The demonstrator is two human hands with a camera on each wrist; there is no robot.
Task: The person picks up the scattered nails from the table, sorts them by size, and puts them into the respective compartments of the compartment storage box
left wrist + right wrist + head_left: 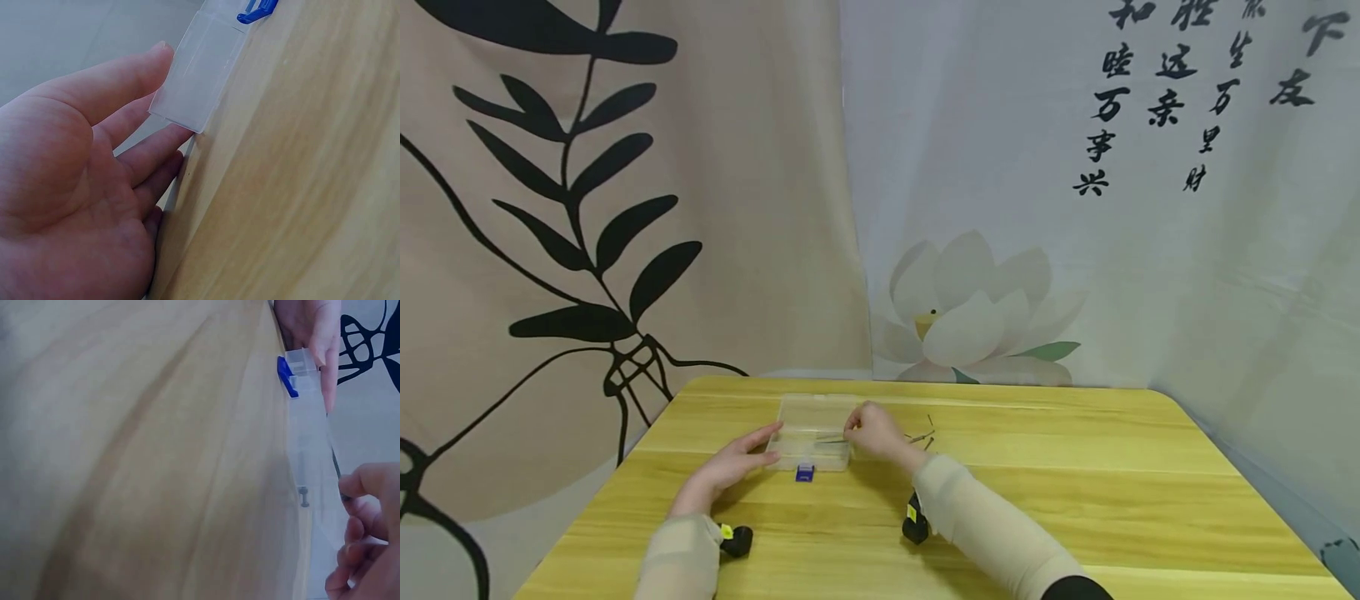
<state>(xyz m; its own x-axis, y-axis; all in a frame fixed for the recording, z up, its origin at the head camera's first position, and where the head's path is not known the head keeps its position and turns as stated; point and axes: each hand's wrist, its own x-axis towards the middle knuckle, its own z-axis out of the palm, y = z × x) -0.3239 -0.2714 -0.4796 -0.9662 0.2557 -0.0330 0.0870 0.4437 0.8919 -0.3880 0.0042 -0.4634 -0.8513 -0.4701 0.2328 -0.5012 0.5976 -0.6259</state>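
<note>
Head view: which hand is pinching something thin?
The right hand, pinching a thin dark piece over the clear box; the left hand is at the box's side without one.

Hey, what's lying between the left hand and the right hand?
In the head view, the clear plastic box with its blue latch lies between the left hand and the right hand, as does the thin rod the latter pinches.

Cream sleeves [1000, 529], black wrist cameras [915, 532], yellow labels [912, 512], bare hands [728, 467]
</note>
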